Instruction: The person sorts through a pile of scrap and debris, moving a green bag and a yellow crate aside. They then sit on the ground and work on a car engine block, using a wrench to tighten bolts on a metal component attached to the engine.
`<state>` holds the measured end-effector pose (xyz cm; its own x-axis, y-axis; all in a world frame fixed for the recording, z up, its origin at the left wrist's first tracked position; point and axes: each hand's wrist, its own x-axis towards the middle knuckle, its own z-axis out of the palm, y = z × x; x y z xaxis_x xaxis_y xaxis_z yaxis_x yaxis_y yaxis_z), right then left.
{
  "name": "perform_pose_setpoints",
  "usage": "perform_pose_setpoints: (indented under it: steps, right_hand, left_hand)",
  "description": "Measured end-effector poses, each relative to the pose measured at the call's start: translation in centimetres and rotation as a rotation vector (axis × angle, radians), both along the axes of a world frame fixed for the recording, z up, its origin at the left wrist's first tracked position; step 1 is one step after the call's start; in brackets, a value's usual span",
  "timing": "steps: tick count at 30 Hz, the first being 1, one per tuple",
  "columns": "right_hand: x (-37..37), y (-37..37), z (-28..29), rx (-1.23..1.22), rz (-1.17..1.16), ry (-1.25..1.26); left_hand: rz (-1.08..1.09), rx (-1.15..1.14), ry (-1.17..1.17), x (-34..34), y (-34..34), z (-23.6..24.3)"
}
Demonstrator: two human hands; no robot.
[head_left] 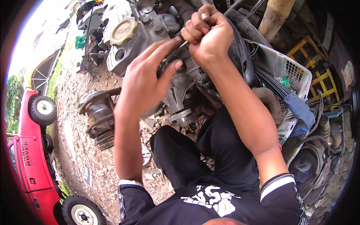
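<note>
In front of me stands a grey metal engine (pixel 155 33) with a round cream oil filler cap (pixel 123 31) on its cover. My right hand (pixel 210 37) is closed in a fist above the engine's right side. From it a thin metal tool shaft (pixel 182 46) sticks out toward the left; the fist hides the rest, so its kind does not show. My left hand (pixel 144 77) is open, slightly blurred, with fingers stretched toward that shaft and the thumb apart. Whether its fingertips touch the engine or the shaft, I cannot tell.
A dark pulley-like metal part (pixel 99 116) lies on stony ground at left. To the right is a white plastic crate (pixel 298 75) with dark rods and blue cloth. Behind it are a bamboo post (pixel 275 18) and a yellow metal frame (pixel 318 80). A red off-road vehicle (pixel 33 161) stands far left.
</note>
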<state>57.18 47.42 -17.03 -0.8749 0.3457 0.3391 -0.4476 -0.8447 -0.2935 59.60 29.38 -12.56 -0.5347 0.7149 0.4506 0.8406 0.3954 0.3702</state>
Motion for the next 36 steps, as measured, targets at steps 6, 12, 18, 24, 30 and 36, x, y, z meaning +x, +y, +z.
perform_pose_setpoints:
  steps: [6,12,18,24,30,36]
  right_hand:
    - [0.7,-0.2,0.4,0.023,0.063,0.047]
    - [0.6,-0.6,1.6,0.000,-0.004,-0.162]
    - [0.3,-0.2,1.4,0.079,-0.007,-0.148]
    - [0.1,-0.2,1.4,0.119,0.016,-0.131]
    - [-1.4,-2.3,4.0,0.616,-0.230,-0.117]
    - [-0.9,-2.4,6.2,0.427,-0.193,0.065]
  left_hand:
    - [0.012,-0.056,-0.559,-3.5,2.6,0.8]
    - [0.027,0.057,-0.353,-3.8,3.3,-0.9]
    - [0.042,0.065,-0.369,-3.3,3.5,-0.5]
    - [0.083,0.024,-0.347,-3.4,3.3,-0.1]
    - [0.058,0.323,-0.520,-4.0,2.5,-1.0]
    - [-0.024,0.485,-0.590,-4.5,2.0,-0.8]
